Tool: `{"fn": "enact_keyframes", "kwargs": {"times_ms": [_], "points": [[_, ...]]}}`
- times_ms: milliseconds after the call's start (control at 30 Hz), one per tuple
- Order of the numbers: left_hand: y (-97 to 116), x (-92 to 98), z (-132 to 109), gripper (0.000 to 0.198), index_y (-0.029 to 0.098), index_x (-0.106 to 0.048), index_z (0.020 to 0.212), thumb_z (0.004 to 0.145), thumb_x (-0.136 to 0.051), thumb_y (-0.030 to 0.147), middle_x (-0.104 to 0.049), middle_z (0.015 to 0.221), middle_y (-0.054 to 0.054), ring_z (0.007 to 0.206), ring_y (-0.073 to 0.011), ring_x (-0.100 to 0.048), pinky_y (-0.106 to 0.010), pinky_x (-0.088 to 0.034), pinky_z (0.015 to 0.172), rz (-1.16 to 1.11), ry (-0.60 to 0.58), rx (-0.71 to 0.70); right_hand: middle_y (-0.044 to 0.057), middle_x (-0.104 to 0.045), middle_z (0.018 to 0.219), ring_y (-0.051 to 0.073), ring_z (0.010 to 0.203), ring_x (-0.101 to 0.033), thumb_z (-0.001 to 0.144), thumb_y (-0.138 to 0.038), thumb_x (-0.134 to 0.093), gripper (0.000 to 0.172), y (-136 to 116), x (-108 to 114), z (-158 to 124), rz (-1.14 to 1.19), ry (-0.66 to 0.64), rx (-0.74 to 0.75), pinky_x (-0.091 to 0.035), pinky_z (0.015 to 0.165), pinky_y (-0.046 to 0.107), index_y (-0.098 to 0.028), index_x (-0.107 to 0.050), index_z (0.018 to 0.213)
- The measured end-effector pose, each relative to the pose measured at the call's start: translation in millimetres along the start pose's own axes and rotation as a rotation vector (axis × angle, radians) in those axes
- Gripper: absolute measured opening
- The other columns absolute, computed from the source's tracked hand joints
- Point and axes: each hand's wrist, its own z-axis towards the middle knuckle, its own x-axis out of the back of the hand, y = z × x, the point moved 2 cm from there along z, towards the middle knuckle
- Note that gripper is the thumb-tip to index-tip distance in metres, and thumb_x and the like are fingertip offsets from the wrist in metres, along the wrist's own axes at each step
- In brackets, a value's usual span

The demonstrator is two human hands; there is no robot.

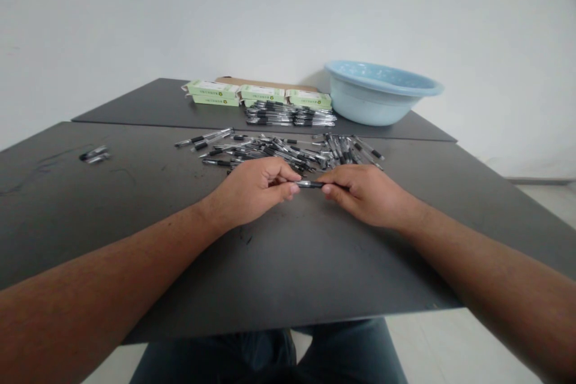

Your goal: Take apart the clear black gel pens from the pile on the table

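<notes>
Between my two hands a pen (309, 184) with a clear barrel and black parts is held level, just above the table. My left hand (258, 191) pinches its left end with thumb and fingers. The other end is gripped by my right hand (366, 192), thumb below and forefinger above. Only the middle of the pen shows; both ends are hidden in the fingers. Right behind my hands lies a loose heap of pens (270, 150), spreading to a second bunch of pens (346, 149) on the right.
Neatly stacked pens (288, 115) lie farther back, before several green-and-white boxes (213, 93). A light blue basin (373, 96) stands at the back right by the wall. Some small clear-and-black pieces (95, 155) sit on the left of the dark table (288, 276).
</notes>
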Motion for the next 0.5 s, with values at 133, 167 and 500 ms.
{"fn": "enact_keyframes", "kwargs": {"times_ms": [133,167,500], "points": [[1.1,0.3,0.0,0.018,0.02,-0.071,0.1,0.087,-0.069,0.033,-0.078,0.083,-0.001,0.075,-0.0149,-0.073,-0.024,-0.054,0.066,-0.006,-0.016,0.002,0.006,-0.077,0.111,0.02,0.101,-0.071,0.099,-0.025,-0.05,0.028,-2.4,-0.1,-0.5,0.011,0.002,0.005,-0.053,0.091,0.032,-0.021,-0.072,0.116],[0.9,0.3,0.0,0.018,0.02,-0.071,0.1,0.087,-0.07,0.033,-0.078,0.083,-0.001,0.075,-0.015,-0.073,-0.024,-0.054,0.066,-0.006,-0.019,0.002,0.006,-0.077,0.111,0.02,0.101,-0.071,0.099,-0.024,-0.05,0.028,-2.8,-0.2,-0.6,0.014,0.004,0.004,-0.053,0.091,0.032,-0.021,-0.072,0.116],[4.9,-0.2,-1.9,0.019,0.021,-0.071,0.102,0.088,-0.066,0.033,-0.075,0.081,0.0,0.074,-0.015,-0.071,-0.024,-0.051,0.065,0.129,0.0,-0.049,0.006,-0.077,0.111,0.02,0.101,-0.071,0.098,-0.024,-0.051,0.028,-2.3,-0.3,1.1,0.034,-0.039,-0.019,-0.052,0.09,0.031,-0.02,-0.072,0.116]]}}
